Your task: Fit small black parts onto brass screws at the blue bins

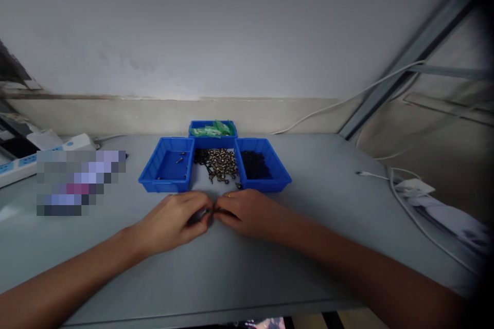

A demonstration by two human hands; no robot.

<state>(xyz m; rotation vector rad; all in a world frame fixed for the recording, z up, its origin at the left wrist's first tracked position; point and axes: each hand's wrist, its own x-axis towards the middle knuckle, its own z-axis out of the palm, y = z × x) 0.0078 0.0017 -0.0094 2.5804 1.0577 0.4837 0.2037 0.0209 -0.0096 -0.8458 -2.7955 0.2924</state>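
Note:
My left hand point(183, 216) and my right hand point(243, 211) meet over the grey table, fingertips pinched together. Between them is a small dark piece point(211, 211), mostly covered by the fingers, its kind too small to make out. Just beyond the hands lies a loose pile of small brass-coloured metal parts point(221, 162), with dark parts point(201, 156) at its left. The left blue bin point(165, 185) has a few small metal parts in it. Many small black pieces point(253, 164) fill part of the right blue bin point(280, 177).
A third blue bin point(195, 140) with green plastic bags point(216, 128) stands at the back by the wall. On the left are a white power strip point(77, 142) and a blurred-out object point(81, 182). White cables point(409, 216) run along the right side.

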